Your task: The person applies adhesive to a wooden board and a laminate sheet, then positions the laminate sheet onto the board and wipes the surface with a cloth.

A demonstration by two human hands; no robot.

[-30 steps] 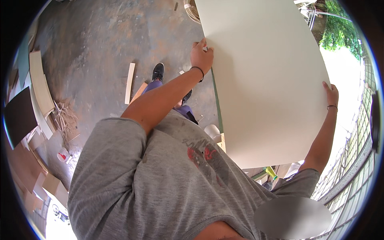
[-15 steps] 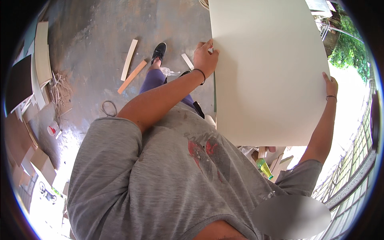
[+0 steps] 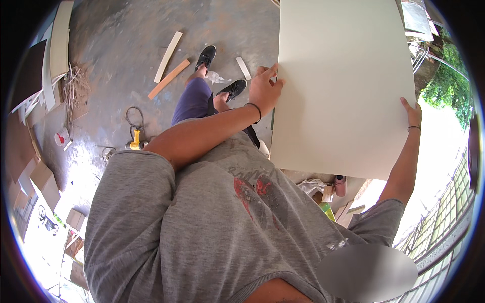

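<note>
A large pale, off-white board (image 3: 343,96) fills the right middle of the view, its long sides running away from me. My left hand (image 3: 265,87) is closed at its left edge, thumb and forefinger at the rim, the other fingers curled. On the opposite edge, my right hand (image 3: 412,112) grips the board with its thumb showing; the rest of its fingers are partly hidden behind the edge. Whatever supports the board from below is hidden by it.
Wood strips, an orange-brown one (image 3: 169,79) among them, lie on the grey floor (image 3: 116,55) near my feet. A yellow power tool (image 3: 135,140) sits left of my arm. Boards (image 3: 55,45) lean at the far left. A pinkish bottle (image 3: 340,185) stands past the board's near edge.
The board's left edge now slants, its far end further right, and its near edge sits slightly higher in view. Both hands stay on it. My second shoe and the yellow tool have come into view.
</note>
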